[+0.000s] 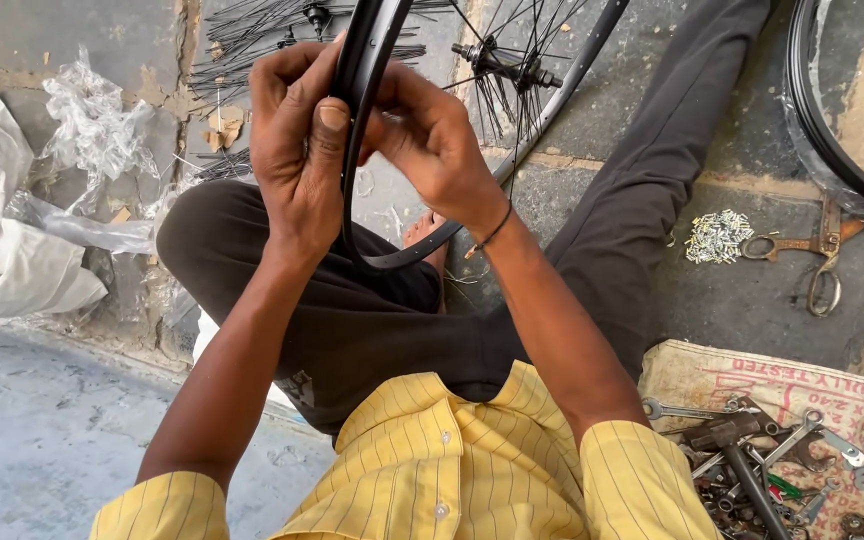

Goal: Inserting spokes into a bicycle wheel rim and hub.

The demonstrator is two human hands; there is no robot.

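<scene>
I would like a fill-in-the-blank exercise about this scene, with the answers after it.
1. Both hands grip a black wheel ____.
2. The left hand and right hand hold it above the person's ____.
3. The scissors lie beside a small pile of ____ metal bits.
4. The person's shirt is ____.

Answers: rim; lap; silver; yellow

- Grey stone-slab floor (pixel 722 300) with sandy, worn joints, lit by flat daylight.
- Smoother pale concrete (pixel 42 440) at lower left.
- Crumpled clear plastic (pixel 92 125) and white sheeting (pixel 2 250) at the left.
- Printed sack (pixel 752 380) at lower right under scattered spanners (pixel 752 440).
- Old scissors (pixel 812 255) beside a heap of small metal pieces (pixel 719 236).
</scene>
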